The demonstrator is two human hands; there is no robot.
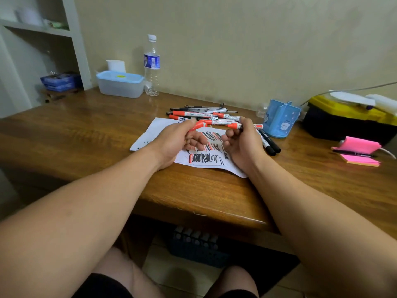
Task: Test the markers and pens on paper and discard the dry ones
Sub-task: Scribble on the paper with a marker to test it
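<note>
- Frame centre: red plastic cap (200, 125) is pinched by left hand (171, 140).
- Beside it, red-and-white plastic marker (233, 125) is gripped by right hand (243, 145).
- Judged light, stiff, smooth; best held mid-barrel.

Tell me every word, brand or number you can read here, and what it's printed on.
None can be quoted with confidence.
Water bottle: blue label with a barcode, print too blurred.
Marker pile: barrel lettering too small.
Held marker: barrel print blurred.
Black markers: white print too small.
Pen holder: cartoon faces only, no words.
</note>
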